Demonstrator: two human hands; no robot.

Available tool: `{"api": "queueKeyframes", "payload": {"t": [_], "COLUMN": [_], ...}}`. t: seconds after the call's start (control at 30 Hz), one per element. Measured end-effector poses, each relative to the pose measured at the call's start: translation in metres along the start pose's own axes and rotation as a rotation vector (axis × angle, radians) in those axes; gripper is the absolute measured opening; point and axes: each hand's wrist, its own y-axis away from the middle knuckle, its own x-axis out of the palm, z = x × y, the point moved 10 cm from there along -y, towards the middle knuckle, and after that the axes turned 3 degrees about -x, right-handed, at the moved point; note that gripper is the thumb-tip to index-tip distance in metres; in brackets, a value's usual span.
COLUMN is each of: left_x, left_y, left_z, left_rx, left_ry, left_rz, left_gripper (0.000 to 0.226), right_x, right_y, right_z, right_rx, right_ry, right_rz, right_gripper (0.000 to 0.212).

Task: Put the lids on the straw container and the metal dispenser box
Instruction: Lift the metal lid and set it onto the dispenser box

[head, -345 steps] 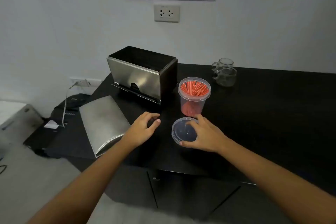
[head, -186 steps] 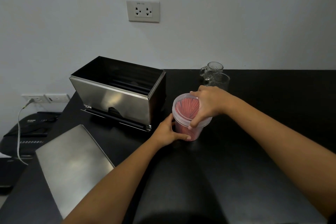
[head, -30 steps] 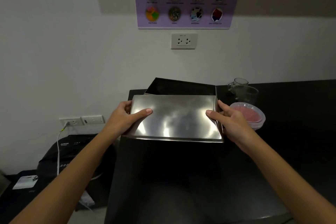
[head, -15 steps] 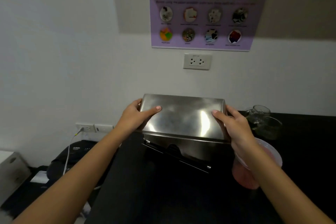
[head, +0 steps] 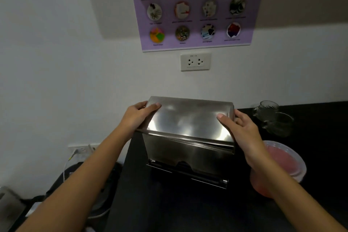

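Metal lid [head: 190,120] grasped at both short ends: left hand [head: 140,117] wrapped on the left end with thumb on top, right hand [head: 239,128] clamped on the right end, thumb likewise on top. Lid resting on the metal dispenser box [head: 188,158], not judged fully seated; near edge overhanging the front face, with a thin uneven gap toward the near right corner.

Risks, as judged:
- Skewed seating. Pressing down with one corner proud likely to jam the lid or leave it cocked.
- Pinched fingertips, if curled under the ends when the lid drops home.
- Box sliding on the smooth top under a forward push; left side of the box close to the left edge of the counter [head: 169,209].
- Right forearm passing directly over the straw container [head: 280,165], already capped, near right of the box; careless withdrawal of the elbow liable to tip it.
- Two glass mugs [head: 273,117] at far right, beside the box; clear of the hands, exposed to a wide sweep.

Surface: black, glossy, otherwise bare where visible. Room: white wall behind, double socket [head: 194,62], purple shredding poster [head: 195,17] above it. Low at left, a second outlet with a white cable [head: 68,162] running down to a dark machine, too dim to identify.
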Motion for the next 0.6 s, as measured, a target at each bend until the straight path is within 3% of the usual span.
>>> {"api": "queueKeyframes", "payload": {"t": [0.2,0.33,0.47,0.6], "left_x": [0.027,0.036,0.037,0.041], "left_y": [-0.017,-0.026,-0.031,-0.031], "left_z": [0.005,0.006,0.002,0.005], "left_rx": [0.049,0.074,0.113,0.129], "left_ry": [-0.024,-0.083,-0.224,-0.295], "left_rz": [0.048,0.087,0.102,0.129], "left_gripper": [0.05,0.056,0.068,0.066], "right_x": [-0.001,0.002,0.005,0.006], "right_y": [0.002,0.004,0.008,0.01], "right_z": [-0.01,-0.021,-0.026,-0.029], "right_rx": [0.011,0.064,0.09,0.108], "right_ry": [0.149,0.286,0.353,0.393], "right_rz": [-0.074,-0.065,-0.064,-0.062], "right_gripper": [0.066,0.067,0.054,0.045]}}
